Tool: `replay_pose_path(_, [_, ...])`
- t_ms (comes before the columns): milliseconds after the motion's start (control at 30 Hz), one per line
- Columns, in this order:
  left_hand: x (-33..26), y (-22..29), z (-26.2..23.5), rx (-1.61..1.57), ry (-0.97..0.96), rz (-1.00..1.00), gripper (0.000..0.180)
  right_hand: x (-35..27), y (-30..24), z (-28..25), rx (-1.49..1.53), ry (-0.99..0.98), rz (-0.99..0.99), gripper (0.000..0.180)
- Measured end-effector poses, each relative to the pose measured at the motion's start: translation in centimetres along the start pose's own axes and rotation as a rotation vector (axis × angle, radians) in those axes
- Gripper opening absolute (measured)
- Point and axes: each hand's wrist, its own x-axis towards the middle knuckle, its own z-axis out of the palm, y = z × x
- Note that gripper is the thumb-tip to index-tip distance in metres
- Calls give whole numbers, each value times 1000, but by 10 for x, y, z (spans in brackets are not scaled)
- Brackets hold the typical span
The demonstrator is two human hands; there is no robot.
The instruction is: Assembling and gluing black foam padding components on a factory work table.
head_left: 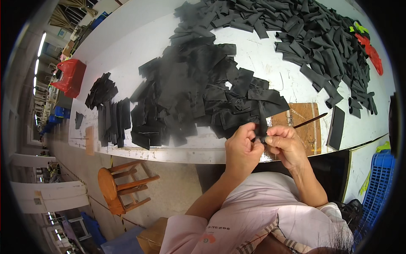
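Observation:
Both my hands meet at the table's near edge around one black fabric piece. My left hand pinches its lower end from the left, fingers curled. My right hand closes on the same end from the right, thumb and fingertips together. Beyond my hands spreads a large heap of flat black fabric pieces. Beside my right hand, a thin dark pointed stick-like tool lies across a brown board. Its near end is hidden behind my hand.
Rolled black fabric tubes pile along the far right of the white table. A dark flat rectangular object lies right of the board. Smaller black stacks sit at left. A wooden stool and blue crate flank the table.

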Motion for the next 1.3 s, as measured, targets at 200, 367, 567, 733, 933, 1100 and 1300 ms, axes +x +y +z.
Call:
replay_pose_path(200, [7, -6, 10, 393, 260, 368, 21, 4, 1, 10, 405, -86, 112, 6])
replay_pose_path(367, [10, 8, -2, -460, 56, -119, 32, 2, -1, 5, 9, -190, -110, 13])
replay_pose_path(567, [6, 13, -25, -741, -436, -207, 43, -5, 3, 3, 46, -142, -145, 11])
replay_pose_path(733, [2, 29, -16, -1176, -735, -355, 52, -4, -8, 6, -282, -182, -807, 4])
replay_pose_path(933, [-8, 26, 5, -247, -80, 77, 24, -18, -19, 4, -585, -18, -905, 5])
replay_pose_path(1100, [-8, 33, 23, -293, 60, 123, 8, -29, -18, 9, -788, 123, -1040, 9])
replay_pose_path(1300, [0, 46, 19, -853, -310, -279, 20, -46, -22, -8, -639, 207, -814, 8])
